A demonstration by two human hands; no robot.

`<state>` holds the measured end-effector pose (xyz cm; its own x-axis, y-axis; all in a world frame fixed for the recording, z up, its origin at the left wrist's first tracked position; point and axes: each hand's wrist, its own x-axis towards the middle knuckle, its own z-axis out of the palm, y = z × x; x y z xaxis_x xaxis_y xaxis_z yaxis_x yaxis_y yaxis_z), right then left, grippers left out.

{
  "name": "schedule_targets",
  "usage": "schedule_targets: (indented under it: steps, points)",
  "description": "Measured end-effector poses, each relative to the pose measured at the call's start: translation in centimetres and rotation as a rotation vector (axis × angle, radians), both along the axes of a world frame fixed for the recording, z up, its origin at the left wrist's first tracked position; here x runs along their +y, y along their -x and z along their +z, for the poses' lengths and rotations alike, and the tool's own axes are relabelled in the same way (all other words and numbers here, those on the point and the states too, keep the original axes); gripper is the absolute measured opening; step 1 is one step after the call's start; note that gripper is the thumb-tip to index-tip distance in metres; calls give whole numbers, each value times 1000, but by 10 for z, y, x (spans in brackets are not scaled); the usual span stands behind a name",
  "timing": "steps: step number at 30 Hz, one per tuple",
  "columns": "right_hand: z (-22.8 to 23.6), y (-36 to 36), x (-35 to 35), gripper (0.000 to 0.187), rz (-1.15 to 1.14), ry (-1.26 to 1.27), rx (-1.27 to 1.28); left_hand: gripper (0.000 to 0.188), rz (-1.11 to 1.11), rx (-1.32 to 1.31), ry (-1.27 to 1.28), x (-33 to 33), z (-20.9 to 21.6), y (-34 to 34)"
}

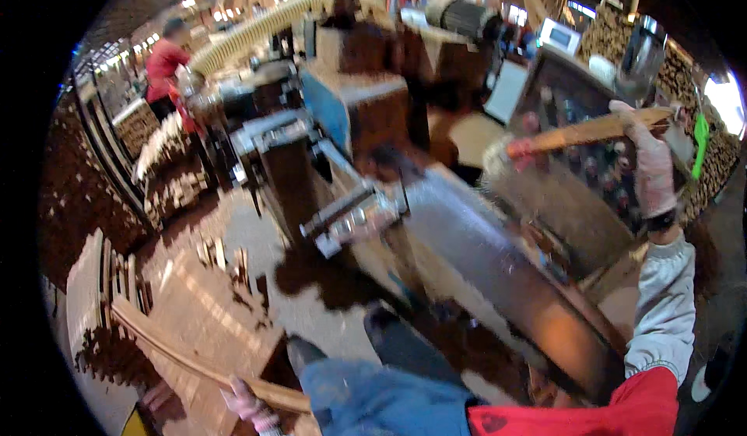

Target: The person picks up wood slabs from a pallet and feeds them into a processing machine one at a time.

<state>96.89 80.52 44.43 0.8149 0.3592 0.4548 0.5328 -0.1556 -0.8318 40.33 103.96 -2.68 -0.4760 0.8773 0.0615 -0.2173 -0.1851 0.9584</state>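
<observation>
Right gloved hand (652,165) grips a wooden-handled brush (580,134) raised over a woodworking machine (498,257), left gloved hand (250,406) clutches a long wooden strip (187,362) low down — bristles or the strip might catch on machine parts

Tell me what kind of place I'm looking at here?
Most likely a woodworking shop or sawmill. A big metal machine fills the middle, stacked wood pieces lie around, and a ribbed duct hose runs overhead. The right hand holds a brush; the left hand holds a wooden strip.
</observation>
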Motion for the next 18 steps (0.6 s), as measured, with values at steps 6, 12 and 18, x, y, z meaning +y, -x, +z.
schedule_targets:
  steps: [6, 12, 18]
  points:
    - [46, -51, 240, 41, 204, -457, -73, 14, -22, 166, -22, 20, -39, -3]
    - [53, -76, 393, 47, 433, -186, 280, 23, -253, 123, 63, -1, 75, -96]
    - [-123, 133, 290, 61, 1179, 510, -144, 49, -399, -8, 347, 11, 106, -158]
